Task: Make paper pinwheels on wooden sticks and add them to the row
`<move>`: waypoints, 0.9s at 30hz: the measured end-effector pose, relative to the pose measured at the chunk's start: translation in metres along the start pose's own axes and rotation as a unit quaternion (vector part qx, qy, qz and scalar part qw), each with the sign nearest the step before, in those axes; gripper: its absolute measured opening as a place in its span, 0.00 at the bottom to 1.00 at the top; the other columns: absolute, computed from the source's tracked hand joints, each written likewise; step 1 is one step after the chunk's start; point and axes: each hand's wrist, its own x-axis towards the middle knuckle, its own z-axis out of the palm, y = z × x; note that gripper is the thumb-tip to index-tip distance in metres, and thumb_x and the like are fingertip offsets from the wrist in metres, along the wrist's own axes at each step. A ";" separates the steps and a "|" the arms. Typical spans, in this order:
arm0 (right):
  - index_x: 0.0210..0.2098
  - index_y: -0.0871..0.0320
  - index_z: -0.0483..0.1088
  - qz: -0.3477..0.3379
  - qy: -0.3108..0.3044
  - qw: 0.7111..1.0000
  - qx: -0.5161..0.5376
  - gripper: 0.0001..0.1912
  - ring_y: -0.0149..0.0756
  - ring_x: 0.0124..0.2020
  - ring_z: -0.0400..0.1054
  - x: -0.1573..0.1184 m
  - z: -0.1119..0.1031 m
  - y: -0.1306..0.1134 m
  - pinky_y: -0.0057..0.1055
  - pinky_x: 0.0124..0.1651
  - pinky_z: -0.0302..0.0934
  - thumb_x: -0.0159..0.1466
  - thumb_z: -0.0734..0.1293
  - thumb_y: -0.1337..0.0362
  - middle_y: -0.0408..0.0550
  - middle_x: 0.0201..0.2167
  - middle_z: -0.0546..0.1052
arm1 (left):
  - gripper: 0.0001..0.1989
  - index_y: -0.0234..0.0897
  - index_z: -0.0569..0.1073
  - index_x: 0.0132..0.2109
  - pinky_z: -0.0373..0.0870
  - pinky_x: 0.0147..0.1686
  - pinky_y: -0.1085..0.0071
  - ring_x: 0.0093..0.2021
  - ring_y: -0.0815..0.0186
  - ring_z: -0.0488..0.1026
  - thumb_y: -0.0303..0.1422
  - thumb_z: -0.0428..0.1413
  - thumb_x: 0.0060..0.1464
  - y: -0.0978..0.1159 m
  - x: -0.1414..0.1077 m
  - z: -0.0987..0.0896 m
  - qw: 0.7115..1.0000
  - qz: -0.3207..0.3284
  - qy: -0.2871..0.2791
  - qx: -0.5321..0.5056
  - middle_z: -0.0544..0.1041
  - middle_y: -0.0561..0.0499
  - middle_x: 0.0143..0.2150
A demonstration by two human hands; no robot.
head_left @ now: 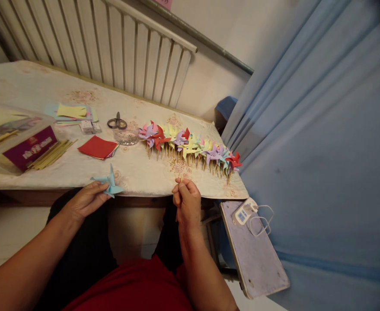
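Observation:
A light blue paper pinwheel [111, 183] is pinched between the thumb and fingers of my left hand [91, 196], at the table's front edge. My right hand [188, 198] is closed around a thin stick [181, 179], whose tip shows above the fingers; the rest is mostly hidden. Beyond my right hand lies a row of finished-looking pinwheels [193, 149] in red, purple, yellow and blue on sticks. A stack of square paper, red on top [98, 147], lies behind the blue pinwheel. The two hands are apart.
Black scissors [117, 122] and a clear dish of small metal pieces [126, 138] lie mid-table. At left are a plastic box [1, 160], loose sticks [52, 154] and coloured paper [71, 111]. A stool [257, 263] with a white power adapter [244, 211] stands right, beside a blue curtain [322, 151].

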 end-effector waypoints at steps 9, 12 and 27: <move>0.32 0.59 0.70 -0.001 0.009 1.000 -0.011 0.09 0.19 0.12 0.48 -0.001 0.001 0.000 0.22 0.16 0.38 0.57 0.67 0.59 0.35 0.18 0.69 | 0.06 0.27 0.76 0.29 0.74 0.25 0.72 0.22 0.64 0.74 0.14 0.59 0.47 -0.003 0.008 -0.010 0.999 0.018 -0.044 0.018 0.77 0.45 0.23; 0.31 0.59 0.70 0.002 0.013 1.000 -0.009 0.10 0.19 0.11 0.47 -0.001 0.001 0.000 0.22 0.16 0.37 0.55 0.68 0.59 0.34 0.16 0.69 | 0.04 0.26 0.77 0.29 0.76 0.25 0.72 0.23 0.64 0.74 0.16 0.61 0.47 -0.005 0.013 -0.016 0.997 0.023 -0.062 0.027 0.78 0.44 0.24; 0.32 0.59 0.70 0.024 -0.023 0.999 0.029 0.12 0.18 0.11 0.45 0.000 -0.001 0.004 0.23 0.16 0.35 0.56 0.69 0.57 0.33 0.15 0.67 | 0.09 0.26 0.79 0.28 0.77 0.24 0.71 0.22 0.64 0.75 0.21 0.70 0.35 -0.008 0.025 -0.026 0.993 0.041 -0.107 0.033 0.79 0.43 0.24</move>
